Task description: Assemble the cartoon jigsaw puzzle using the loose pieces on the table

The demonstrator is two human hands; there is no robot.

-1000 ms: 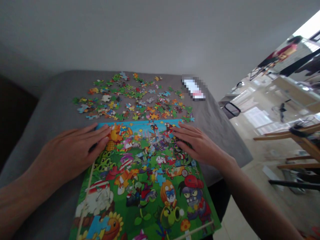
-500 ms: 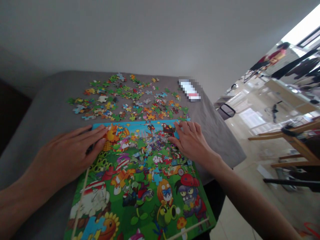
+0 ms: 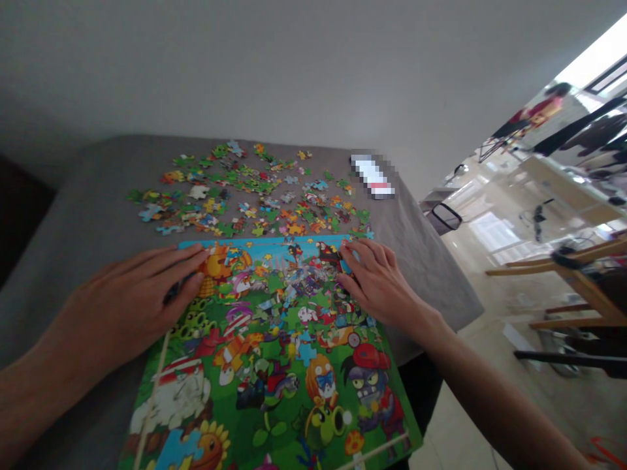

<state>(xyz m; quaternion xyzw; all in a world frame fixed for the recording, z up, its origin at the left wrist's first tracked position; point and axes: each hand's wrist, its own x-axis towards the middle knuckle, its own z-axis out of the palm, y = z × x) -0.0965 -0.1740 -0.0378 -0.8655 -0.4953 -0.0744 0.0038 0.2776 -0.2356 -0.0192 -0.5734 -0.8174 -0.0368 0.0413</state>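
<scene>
Got a Plants vs. Zombies-looking jigsaw board on a grey padded surface, with loose puzzle pieces scattered just beyond its far edge. My left hand lies open and relaxed on the board's far-left corner. My right hand is curled at the far-right side, pinching what looks like a light-blue jigsaw piece. The pixelated object far right is blurred, so its label's unreadable.
</scene>
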